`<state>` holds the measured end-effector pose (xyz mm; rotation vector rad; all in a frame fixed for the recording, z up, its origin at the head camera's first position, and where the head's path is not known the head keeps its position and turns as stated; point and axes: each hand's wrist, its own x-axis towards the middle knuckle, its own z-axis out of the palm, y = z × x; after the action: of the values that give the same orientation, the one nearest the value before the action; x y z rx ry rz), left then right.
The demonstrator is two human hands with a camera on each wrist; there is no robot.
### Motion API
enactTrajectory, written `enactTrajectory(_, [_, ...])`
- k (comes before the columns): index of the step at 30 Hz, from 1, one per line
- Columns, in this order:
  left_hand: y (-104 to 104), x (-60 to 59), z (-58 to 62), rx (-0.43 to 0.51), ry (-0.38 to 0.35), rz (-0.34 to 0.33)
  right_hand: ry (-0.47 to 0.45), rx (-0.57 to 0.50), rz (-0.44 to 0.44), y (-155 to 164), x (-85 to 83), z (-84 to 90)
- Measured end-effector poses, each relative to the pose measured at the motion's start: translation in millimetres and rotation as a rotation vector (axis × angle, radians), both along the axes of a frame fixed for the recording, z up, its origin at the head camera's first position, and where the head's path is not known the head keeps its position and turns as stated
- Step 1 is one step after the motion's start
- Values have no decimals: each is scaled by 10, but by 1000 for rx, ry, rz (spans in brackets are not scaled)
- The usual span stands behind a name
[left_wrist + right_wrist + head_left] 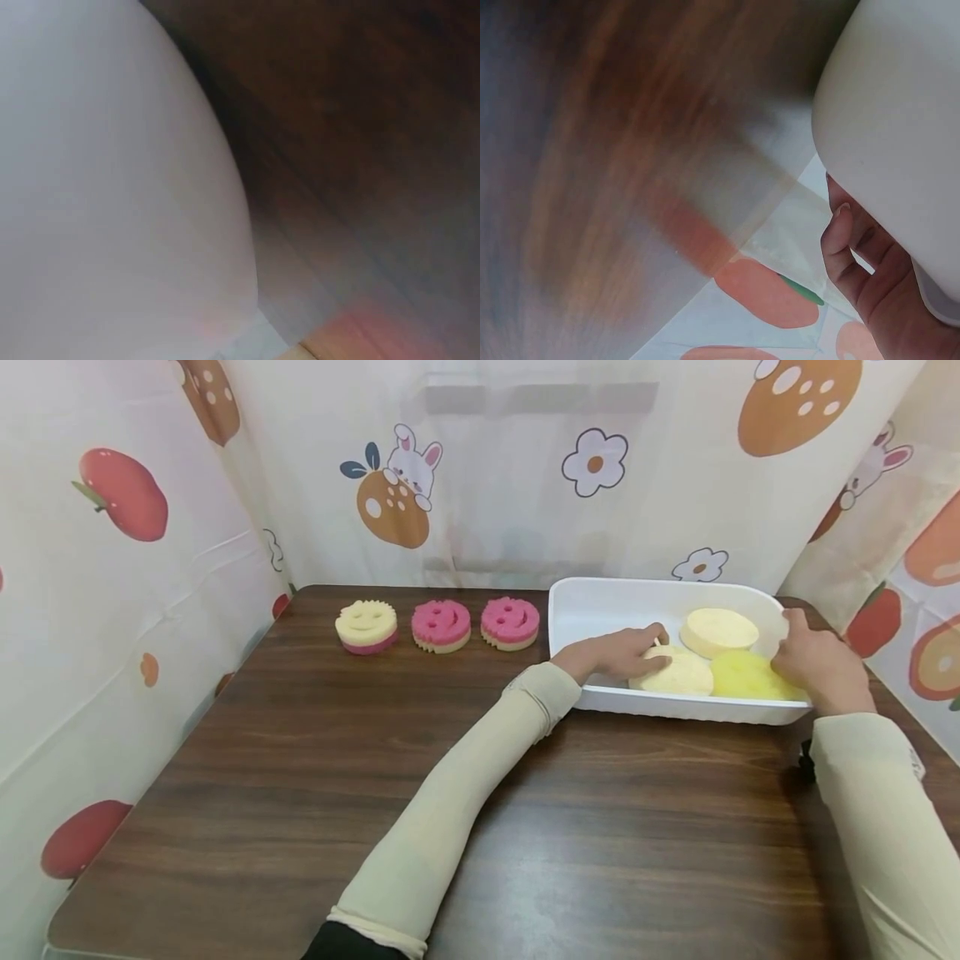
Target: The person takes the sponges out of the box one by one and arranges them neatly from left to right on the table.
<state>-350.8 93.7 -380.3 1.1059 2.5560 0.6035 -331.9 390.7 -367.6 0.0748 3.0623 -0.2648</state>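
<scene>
Three discs point(718, 633) in white tray point(607, 610), frame right.
Left hand point(618, 653): fingers clamped on lower cream disc point(681, 677); right hand point(821, 668): finger hold not determinable.

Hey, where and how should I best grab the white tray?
Grip the tray by its raised rim at both short ends, probably. It's long, so two holds should keep it level. At the left end, come from the front: a pink sponge stands close by; at the right, from outside. The sponges inside sit toward the right, so expect more weight there.
</scene>
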Motion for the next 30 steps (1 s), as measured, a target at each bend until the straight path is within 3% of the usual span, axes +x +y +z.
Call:
enactTrajectory(15, [-24, -1, 8, 88, -57, 8, -24, -14, -13, 21, -38, -25])
enactTrajectory(30, [8, -15, 23, 36, -45, 15, -28, -1, -9, 26, -54, -14])
